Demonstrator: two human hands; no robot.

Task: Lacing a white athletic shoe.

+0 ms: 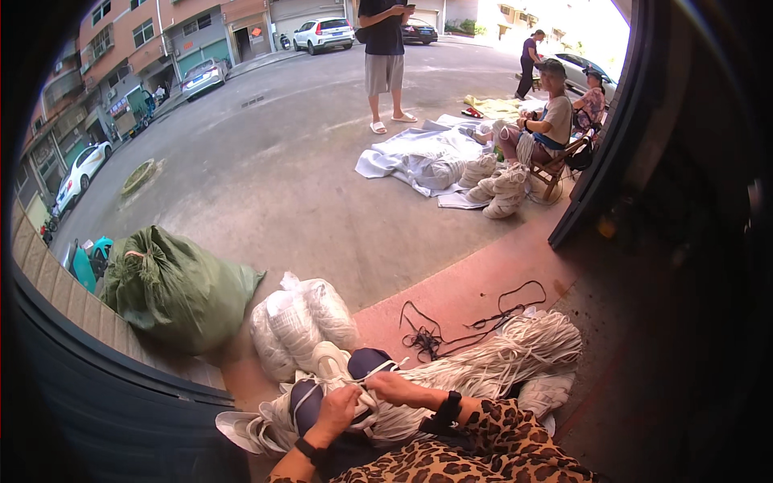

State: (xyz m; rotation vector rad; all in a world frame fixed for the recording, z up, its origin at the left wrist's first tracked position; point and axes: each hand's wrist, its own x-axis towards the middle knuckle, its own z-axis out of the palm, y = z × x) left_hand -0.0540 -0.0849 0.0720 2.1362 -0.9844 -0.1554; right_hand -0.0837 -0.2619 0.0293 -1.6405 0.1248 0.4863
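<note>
My left hand and my right hand are close together above my lap, fingers pinched. A thin white lace runs at the right hand's fingers; the left hand is closed near its other stretch. Just beyond them a pale, shoe-shaped piece lies over my knees, its details too small to make out. More pale, curved pieces are stacked at my left side. A thick bundle of long white laces spreads from my lap to the right.
Clear plastic bags with white contents stand ahead, beside a large green sack. Black cords lie on the red floor strip. Farther out, a seated person is near white bundles on a sheet; another person stands.
</note>
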